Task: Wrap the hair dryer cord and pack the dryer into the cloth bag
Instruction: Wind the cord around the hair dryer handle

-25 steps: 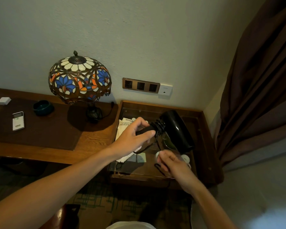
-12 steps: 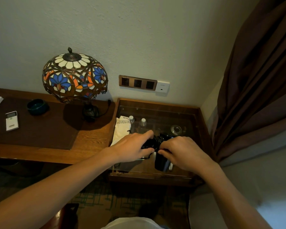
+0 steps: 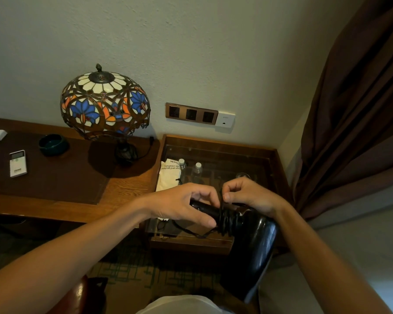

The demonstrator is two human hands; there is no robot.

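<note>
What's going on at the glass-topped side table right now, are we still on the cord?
Yes. The left hand holds the handle of the glossy black hair dryer, while the right hand pinches the thin black cord above the coils already wound around the handle. A loose stretch of cord hangs below. The cream cloth bag with printed text lies unused on the wood-framed glass table.

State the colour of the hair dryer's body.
Glossy black hair dryer, seen in the head view.
</note>
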